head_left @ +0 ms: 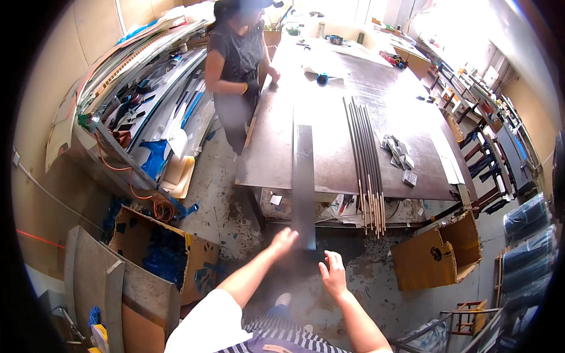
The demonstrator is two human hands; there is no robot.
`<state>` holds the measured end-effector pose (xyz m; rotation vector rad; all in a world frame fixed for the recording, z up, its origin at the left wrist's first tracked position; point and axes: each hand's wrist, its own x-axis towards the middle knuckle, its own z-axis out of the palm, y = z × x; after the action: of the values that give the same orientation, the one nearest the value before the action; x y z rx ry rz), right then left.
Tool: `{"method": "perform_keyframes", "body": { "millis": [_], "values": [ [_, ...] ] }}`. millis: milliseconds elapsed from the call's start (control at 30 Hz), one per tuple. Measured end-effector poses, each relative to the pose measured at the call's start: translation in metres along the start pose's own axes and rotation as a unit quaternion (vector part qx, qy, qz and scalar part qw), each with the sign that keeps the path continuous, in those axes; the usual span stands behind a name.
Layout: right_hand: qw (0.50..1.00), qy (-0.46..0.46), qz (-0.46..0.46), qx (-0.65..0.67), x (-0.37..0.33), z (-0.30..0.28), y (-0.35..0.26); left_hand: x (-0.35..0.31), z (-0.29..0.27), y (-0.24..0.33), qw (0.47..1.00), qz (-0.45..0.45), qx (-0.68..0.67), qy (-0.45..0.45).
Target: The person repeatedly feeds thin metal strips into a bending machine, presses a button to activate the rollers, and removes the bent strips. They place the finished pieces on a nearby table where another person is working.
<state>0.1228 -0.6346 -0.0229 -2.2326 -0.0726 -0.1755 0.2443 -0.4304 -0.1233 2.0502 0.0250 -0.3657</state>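
Note:
A long, dark, flat metal strip (303,176) lies on the big worktable (265,159) and juts out past its near edge toward me. My left hand (283,241) is at the left edge of the strip's near end; blur hides whether its fingers grip or only touch it. Just below and right of that end, my right hand (333,274) hangs with thumb and fingers apart, holding nothing. To the right of the strip, a bundle of thin dark rods (364,159) with lighter near ends also sticks out over the table edge.
Another person (238,65) stands at the table's far left side. Small grey metal pieces (398,152) lie right of the rods. Cardboard boxes stand on the floor at left (200,262) and right (424,259). A loaded rack (147,112) fills the left side.

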Motion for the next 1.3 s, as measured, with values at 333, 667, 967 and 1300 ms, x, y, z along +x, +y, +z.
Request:
{"method": "perform_keyframes", "body": {
  "millis": [333, 667, 967, 1300],
  "values": [
    [0.952, -0.067, 0.072, -0.289, 0.034, 0.012, -0.01, -0.235, 0.121, 0.071, 0.887, 0.077, -0.169, -0.423],
    [0.955, -0.191, -0.134, -0.183, -0.154, -0.113, -0.005, -0.252, -0.001, 0.119, 0.88, 0.386, 0.264, 0.085],
    [0.873, -0.284, -0.372, -0.141, -0.255, -0.141, 0.007, -0.399, 0.032, 0.047, 0.867, 0.404, 0.287, 0.058],
    [0.889, -0.238, -0.37, -0.129, -0.287, -0.16, -0.041, -0.621, 0.041, 0.081, 0.866, 0.127, 0.346, 0.338]
  ]
}}
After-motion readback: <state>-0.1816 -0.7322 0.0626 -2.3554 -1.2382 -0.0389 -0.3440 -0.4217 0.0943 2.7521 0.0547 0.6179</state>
